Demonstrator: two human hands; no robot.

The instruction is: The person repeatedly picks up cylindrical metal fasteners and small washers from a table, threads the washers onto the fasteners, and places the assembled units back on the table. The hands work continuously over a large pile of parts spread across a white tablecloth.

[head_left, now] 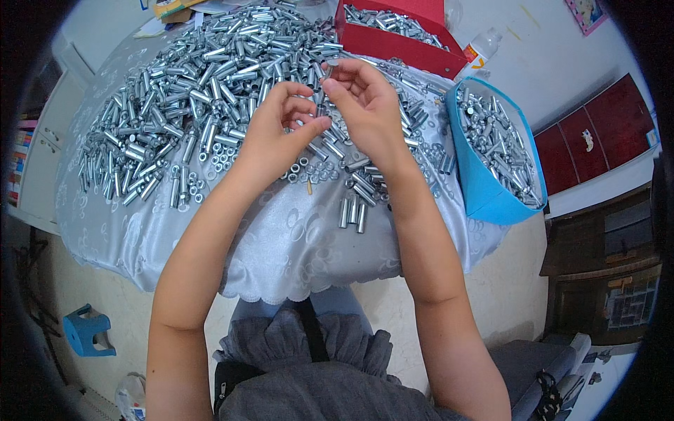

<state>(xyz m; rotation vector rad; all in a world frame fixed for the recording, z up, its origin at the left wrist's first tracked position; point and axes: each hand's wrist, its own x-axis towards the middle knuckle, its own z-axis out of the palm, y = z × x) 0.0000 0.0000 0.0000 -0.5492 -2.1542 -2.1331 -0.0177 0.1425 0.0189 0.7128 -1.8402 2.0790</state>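
Over the near edge of a big heap of silver metal sleeves and bolts (225,59), my two hands meet. My left hand (281,130) is closed in a pinch at the lower end of a thin silver bolt (321,110). My right hand (368,109) has its fingers curled round the upper part, where a small round metal disc shows at the fingertips. Fingers hide much of the piece. Below the hands lie loose hex nuts (323,170) and several short sleeves (353,212) on the shiny grey tablecloth (302,238).
A red box (400,49) of metal parts stands at the back. Right of my hands, a blue fabric bin (502,193) is filled with bolts. A plastic bottle (481,50) stands between them. On the floor at left is a blue stool (89,331).
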